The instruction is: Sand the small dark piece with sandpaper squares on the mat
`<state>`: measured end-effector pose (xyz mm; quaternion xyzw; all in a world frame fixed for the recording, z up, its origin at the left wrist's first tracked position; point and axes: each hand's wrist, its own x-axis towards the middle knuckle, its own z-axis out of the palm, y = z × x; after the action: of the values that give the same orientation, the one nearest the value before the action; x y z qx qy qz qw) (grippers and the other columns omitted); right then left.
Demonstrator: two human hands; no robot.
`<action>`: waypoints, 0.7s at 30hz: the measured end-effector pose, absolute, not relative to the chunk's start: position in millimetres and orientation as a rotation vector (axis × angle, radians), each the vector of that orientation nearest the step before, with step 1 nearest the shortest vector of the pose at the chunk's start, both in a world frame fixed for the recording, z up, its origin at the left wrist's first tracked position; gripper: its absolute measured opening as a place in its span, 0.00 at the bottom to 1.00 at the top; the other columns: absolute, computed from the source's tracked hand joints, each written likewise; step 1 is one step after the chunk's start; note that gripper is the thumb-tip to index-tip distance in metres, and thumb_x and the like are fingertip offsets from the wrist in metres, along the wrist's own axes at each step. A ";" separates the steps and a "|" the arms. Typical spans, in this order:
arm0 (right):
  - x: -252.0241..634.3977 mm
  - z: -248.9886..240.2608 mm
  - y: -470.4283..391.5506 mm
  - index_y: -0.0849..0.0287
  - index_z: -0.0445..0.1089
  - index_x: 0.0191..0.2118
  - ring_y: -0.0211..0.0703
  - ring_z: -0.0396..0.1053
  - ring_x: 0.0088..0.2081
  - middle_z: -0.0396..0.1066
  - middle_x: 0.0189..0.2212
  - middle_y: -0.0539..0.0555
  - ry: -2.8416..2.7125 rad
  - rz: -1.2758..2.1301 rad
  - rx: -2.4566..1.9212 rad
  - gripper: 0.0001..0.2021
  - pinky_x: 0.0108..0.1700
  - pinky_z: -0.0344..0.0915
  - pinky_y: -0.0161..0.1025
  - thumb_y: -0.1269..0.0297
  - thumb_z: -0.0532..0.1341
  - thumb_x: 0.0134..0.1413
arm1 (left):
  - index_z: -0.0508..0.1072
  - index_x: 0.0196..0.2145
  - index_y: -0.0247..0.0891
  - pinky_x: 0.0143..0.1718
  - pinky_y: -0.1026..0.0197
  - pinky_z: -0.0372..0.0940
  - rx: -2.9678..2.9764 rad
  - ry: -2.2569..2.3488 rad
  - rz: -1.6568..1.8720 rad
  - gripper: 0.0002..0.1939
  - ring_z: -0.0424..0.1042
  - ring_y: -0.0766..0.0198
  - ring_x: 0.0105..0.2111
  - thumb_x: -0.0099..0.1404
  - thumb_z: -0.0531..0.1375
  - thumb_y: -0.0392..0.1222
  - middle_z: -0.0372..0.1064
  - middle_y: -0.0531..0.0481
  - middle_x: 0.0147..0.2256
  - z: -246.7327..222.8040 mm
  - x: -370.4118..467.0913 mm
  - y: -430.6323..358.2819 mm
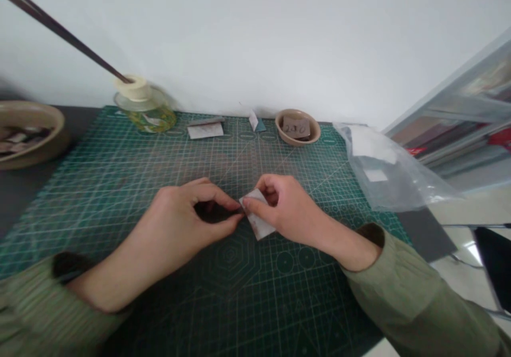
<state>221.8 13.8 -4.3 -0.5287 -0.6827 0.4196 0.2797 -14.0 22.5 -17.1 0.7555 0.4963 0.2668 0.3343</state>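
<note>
My left hand [187, 213] has its thumb and forefinger pinched together at a small dark piece, too small to make out, beside the left edge of a whitish paper piece [261, 225]. That paper is gripped by my right hand [287, 205], with the thumb on top and the fingers curled behind it. Brownish marks show on the paper's lower left side. Both hands are above the middle of a green cutting mat [159, 160], fingertips almost touching.
Along the wall stand a reed diffuser bottle [146, 107], a folded paper piece [205, 129], a small folded card [255, 123] and a small bowl [297, 140] holding brown sanding pieces. A larger bowl [40, 157] is at left, a clear plastic bag [399, 187] at right.
</note>
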 end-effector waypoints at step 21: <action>224.4 -6.9 13.2 0.57 0.71 0.34 0.39 0.69 0.27 0.73 0.26 0.48 -1.761 1.228 -1.357 0.13 0.28 0.60 0.36 0.58 0.73 0.62 | 0.89 0.37 0.47 0.36 0.56 0.68 1.975 1.264 0.721 0.05 0.78 0.60 0.33 0.62 0.74 0.44 0.83 0.53 0.36 -10.3 -11.2 17.5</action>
<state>224.4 13.2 -6.9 -0.5103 -0.6623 0.4617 0.2963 -11.2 17.5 -10.3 0.7578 0.4849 0.2766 0.3377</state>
